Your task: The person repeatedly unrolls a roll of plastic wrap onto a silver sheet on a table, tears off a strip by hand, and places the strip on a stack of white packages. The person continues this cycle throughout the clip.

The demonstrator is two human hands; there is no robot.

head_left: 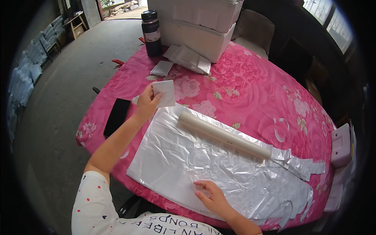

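My left hand [149, 102] is closed on a flat white square [166, 93], its thumb on the upper face; it looks like a folded packet, held just above the table. My right hand [212, 199] is open, thumb and forefinger apart, over the near edge of a stack of thin, shiny plastic bags [168, 156]. Across the far side of those bags lies a long beige tube [225, 134]. Its right end rests near the bags' crumpled handle strips [297, 166]. Beyond my left hand is a smaller white folded packet [161, 68] on the tablecloth.
A pink flowered cloth [250, 78] covers the table. At the back stand white foam boxes [188, 35], a dark bottle [151, 35] and a pile of folded plastic [188, 58]. A black phone [117, 116] lies left of my forearm. A chair [254, 31] stands behind.
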